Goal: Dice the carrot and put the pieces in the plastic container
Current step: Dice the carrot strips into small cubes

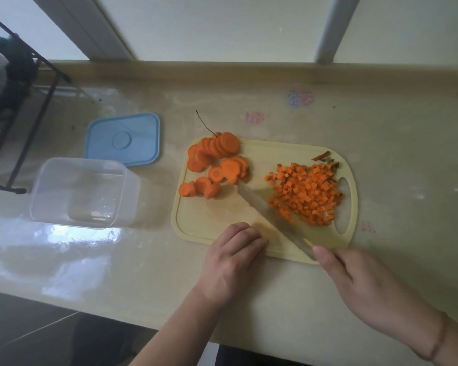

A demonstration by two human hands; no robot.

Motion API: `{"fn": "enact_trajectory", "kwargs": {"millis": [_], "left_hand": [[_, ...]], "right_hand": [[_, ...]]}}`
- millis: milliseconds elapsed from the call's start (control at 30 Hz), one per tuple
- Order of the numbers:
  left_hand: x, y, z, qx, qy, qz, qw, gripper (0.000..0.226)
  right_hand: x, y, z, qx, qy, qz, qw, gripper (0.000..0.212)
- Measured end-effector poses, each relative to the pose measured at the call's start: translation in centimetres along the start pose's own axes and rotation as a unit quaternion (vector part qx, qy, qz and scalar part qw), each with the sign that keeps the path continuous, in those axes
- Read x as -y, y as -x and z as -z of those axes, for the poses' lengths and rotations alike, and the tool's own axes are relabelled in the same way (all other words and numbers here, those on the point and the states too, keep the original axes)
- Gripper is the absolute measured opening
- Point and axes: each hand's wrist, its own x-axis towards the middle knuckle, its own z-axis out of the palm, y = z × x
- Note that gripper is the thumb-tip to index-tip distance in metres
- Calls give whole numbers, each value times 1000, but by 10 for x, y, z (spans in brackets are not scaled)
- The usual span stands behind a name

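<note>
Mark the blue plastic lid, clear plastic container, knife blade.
blue plastic lid [122,140]: head view, centre disc.
clear plastic container [39,191]: head view, left wall.
knife blade [265,211]: head view, mid-blade.

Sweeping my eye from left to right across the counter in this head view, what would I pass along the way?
Black wire rack → clear plastic container, with the blue plastic lid just behind it → round orange carrot slices on the pale yellow cutting board → pile of small diced carrot cubes.
</note>
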Motion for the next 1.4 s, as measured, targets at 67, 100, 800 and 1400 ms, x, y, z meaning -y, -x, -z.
{"fn": "enact_trajectory", "kwargs": {"millis": [67, 100, 800, 1400], "left_hand": [[-1, -1, 0, -4, -2, 0, 1000, 16], [-1, -1, 0, -9, 1, 1, 1000, 14], [-8, 5, 13, -49, 39, 39, 997, 6], [-13, -1, 19, -131, 105, 127, 977, 19]], "right_hand": [[-3, 1, 2, 1, -3, 4, 1000, 77], [-2, 2, 2, 4, -5, 5, 1000, 77], [5, 28, -12, 37, -8, -16, 999, 81], [-23, -15, 22, 19, -25, 16, 999, 84]]}}
